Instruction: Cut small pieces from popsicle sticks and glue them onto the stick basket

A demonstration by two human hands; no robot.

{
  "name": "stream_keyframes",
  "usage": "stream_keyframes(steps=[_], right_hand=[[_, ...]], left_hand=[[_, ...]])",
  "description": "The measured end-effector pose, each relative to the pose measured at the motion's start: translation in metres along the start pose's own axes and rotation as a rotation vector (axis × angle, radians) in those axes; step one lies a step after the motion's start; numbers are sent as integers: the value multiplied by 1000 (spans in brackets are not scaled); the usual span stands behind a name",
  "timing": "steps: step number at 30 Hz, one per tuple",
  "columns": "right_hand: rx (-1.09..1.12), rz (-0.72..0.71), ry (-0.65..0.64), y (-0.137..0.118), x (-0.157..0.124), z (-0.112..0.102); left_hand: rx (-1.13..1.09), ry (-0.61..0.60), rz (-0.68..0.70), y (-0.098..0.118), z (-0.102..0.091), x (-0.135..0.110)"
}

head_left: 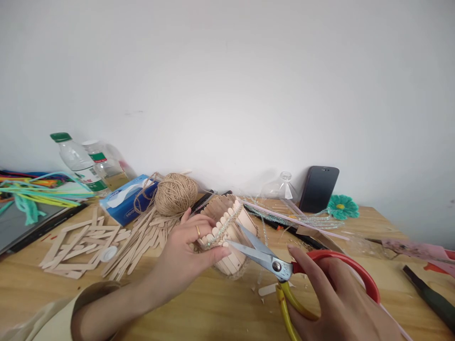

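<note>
My left hand (pixel 194 246) is closed round the rim of a small basket (pixel 241 227) made of wooden craft sticks, tilted on its side. Twine and a sparkly trim run round its edge. In my right hand (pixel 337 293) is a pair of scissors (pixel 277 267) with one red and one yellow handle. The blades are spread apart, their tips at the trimmed rim near my left thumb. A loose stick piece (pixel 268 289) lies on the table below the blades.
Left of the basket are a twine ball (pixel 177 193), a blue tissue pack (pixel 130 199), loose craft sticks (pixel 142 241) and bottles (pixel 80 163). Behind, a phone (pixel 319 188) leans on the wall beside a teal flower (pixel 342 207). A dark-handled tool (pixel 430 293) lies at right.
</note>
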State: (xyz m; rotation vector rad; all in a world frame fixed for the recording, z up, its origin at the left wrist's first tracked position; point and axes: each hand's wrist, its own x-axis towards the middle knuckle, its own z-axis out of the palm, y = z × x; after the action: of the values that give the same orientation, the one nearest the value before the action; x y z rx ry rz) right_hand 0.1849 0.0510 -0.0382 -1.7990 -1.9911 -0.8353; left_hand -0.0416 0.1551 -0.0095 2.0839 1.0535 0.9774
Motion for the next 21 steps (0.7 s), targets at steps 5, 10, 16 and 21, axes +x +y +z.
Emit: stream_keyframes(steps=[5,10,16,21], right_hand=[[2,1,10,-2,2,1],[-7,-4,0,-2,3,-1],[2,5,7,-3,2,0],[0,13,1,-4,1,0]], left_hand=[[3,-2,-7,0,1,0],[-21,-12,-18,1,1,0],[-25,21,-29,0,3,-1],[-44,21,-50,2,4,-1]])
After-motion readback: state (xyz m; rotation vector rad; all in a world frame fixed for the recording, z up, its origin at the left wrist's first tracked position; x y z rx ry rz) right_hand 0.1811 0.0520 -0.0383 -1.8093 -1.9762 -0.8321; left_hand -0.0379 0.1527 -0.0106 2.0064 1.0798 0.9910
